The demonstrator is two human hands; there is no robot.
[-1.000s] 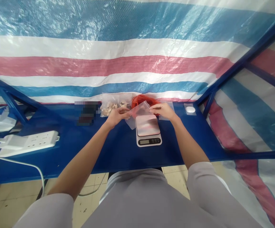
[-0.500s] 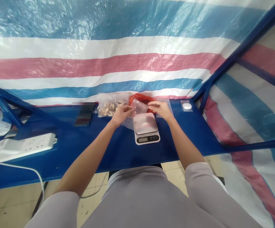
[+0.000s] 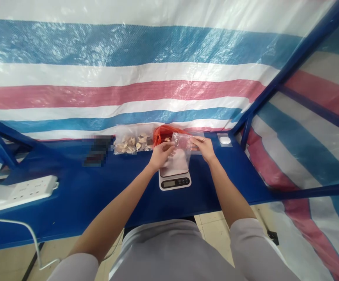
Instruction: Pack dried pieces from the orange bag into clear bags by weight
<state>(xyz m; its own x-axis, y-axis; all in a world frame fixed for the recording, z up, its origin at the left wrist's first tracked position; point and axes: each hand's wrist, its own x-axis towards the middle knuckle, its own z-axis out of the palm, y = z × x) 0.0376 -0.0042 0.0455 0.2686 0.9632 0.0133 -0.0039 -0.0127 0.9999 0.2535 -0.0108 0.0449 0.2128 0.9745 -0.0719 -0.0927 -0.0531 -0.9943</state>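
A small clear plastic bag [image 3: 182, 150] hangs upright above a white digital kitchen scale [image 3: 174, 176]. My left hand [image 3: 162, 153] pinches the bag's top left edge. My right hand [image 3: 203, 147] pinches its top right edge. The bag looks empty. Behind the hands lies a red mesh bag [image 3: 165, 134] and, left of it, a clear bag of pale garlic-like pieces [image 3: 131, 143] on the blue table [image 3: 99, 187].
A white power strip [image 3: 17, 189] with a cable lies at the table's left. A small white round object [image 3: 225, 139] sits at the back right. A blurred dark item [image 3: 96, 150] lies left of the garlic bag. Striped tarpaulin and blue frame bars close in the back and right.
Both hands have lifted the clear bag from lying flat near the scale to hanging upright over it, held by its top corners. The view shifted a little to the right.
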